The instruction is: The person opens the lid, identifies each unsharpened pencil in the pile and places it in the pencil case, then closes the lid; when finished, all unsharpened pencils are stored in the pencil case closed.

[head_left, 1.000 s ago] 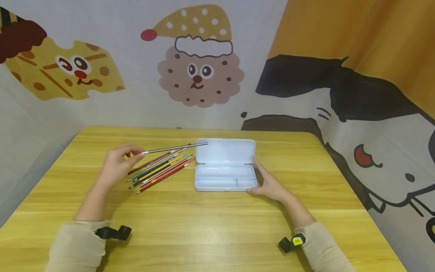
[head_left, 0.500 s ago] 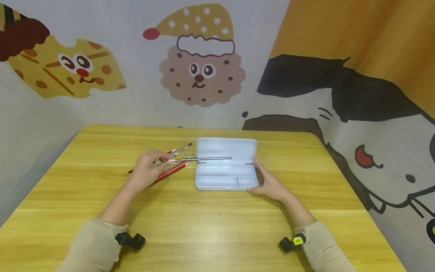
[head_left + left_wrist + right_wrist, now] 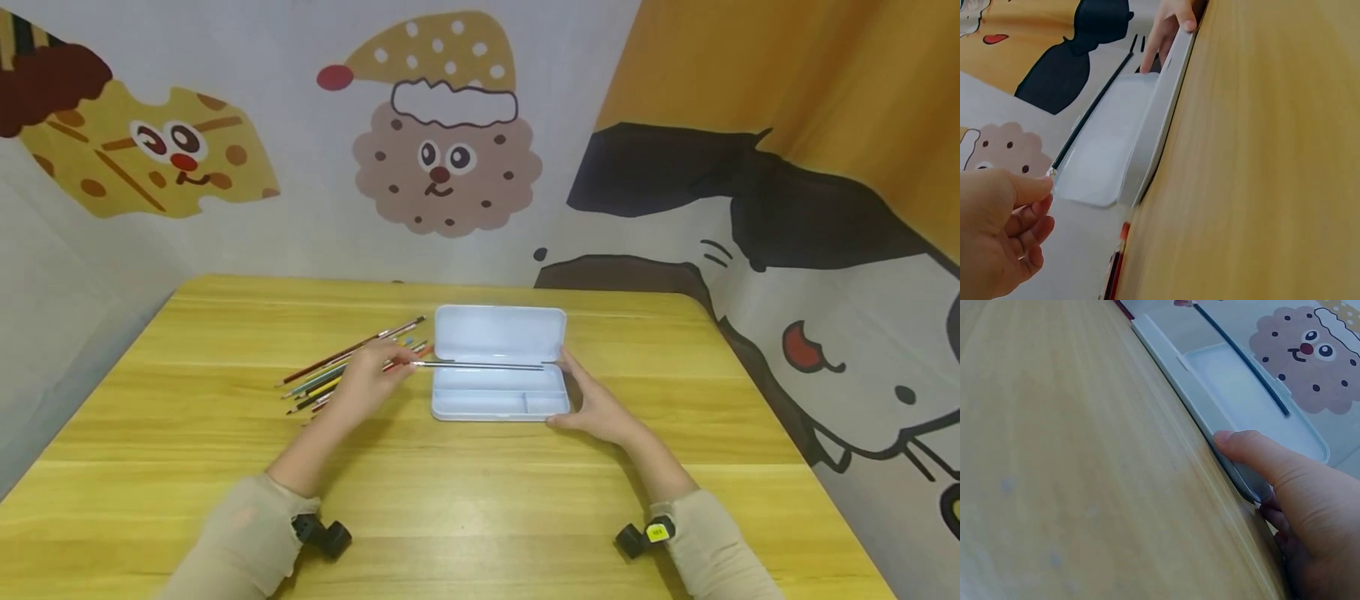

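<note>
My left hand (image 3: pixel 369 382) pinches a dark, slim pencil (image 3: pixel 480 365) by its pale end, between thumb and fingertips. The pencil runs level across the opened pencil case (image 3: pixel 498 333), over the long rear compartment close to the hinge. In the left wrist view the same pencil (image 3: pixel 1088 119) looks dark green and is above the case. The case is pale blue-white, its lid folded back, with smaller compartments along the front. My right hand (image 3: pixel 596 406) grips the case's right end, thumb (image 3: pixel 1247 447) on the front edge and fingers around the side.
A loose bunch of coloured pencils (image 3: pixel 326 363) lies left of the case on the wooden table (image 3: pixel 465 500), partly hidden by the left hand. Behind the table's far edge hangs a cartoon-printed cloth (image 3: pixel 450 192).
My left hand has moved right from above the pencil bunch, bringing the pencil across the lid and down over the rear compartment. The right hand and case have stayed in place.
</note>
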Demonstrator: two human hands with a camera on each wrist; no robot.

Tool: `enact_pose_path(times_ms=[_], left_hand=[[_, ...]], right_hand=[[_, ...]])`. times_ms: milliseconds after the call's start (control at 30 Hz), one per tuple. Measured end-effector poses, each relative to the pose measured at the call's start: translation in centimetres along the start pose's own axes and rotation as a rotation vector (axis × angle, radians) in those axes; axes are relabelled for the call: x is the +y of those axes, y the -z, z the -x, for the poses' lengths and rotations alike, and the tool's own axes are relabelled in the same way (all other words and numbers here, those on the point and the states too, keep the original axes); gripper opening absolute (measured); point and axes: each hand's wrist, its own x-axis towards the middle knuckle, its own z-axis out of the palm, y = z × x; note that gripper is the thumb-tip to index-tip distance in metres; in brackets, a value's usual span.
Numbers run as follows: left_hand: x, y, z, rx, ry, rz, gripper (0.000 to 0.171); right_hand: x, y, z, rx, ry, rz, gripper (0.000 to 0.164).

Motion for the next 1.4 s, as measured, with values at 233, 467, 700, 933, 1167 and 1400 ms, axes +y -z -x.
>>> enact_pose_path(times_ms=[233, 467, 700, 933, 1167, 1400], left_hand=[[0.6, -1.7, -0.6, -0.023, 0.024, 0.021, 0.008], [0.8, -3.6, -0.9, -0.016, 0.065, 0.04, 0.006], [0.7, -5.1, -1.3, -0.031, 0.121, 0.008, 0.008], [0.1, -5.5, -1.0, -0.045, 0.166, -0.004, 0.007], [-0.6, -5.8, -0.8, -0.04, 0.193, -0.012, 0.007], [-0.9, -6.2, -0.8, -0.042, 0.231, -0.018, 0.006]], right_hand=[[-1.8, 0.3, 0.3, -0.006, 0.001, -0.02, 0.118], [-0.8, 0.1, 0.1, 0.0, 0.0, -0.012, 0.118], [0.1, 0.0, 0.1, -0.002, -0.031, 0.004, 0.12], [0.0, 0.0, 0.2, 0.0, 0.01, -0.013, 0.12], [-2.0, 0.3, 0.4, -0.006, 0.008, -0.024, 0.117], [-4.2, 0.8, 0.7, -0.015, 0.009, -0.028, 0.113]])
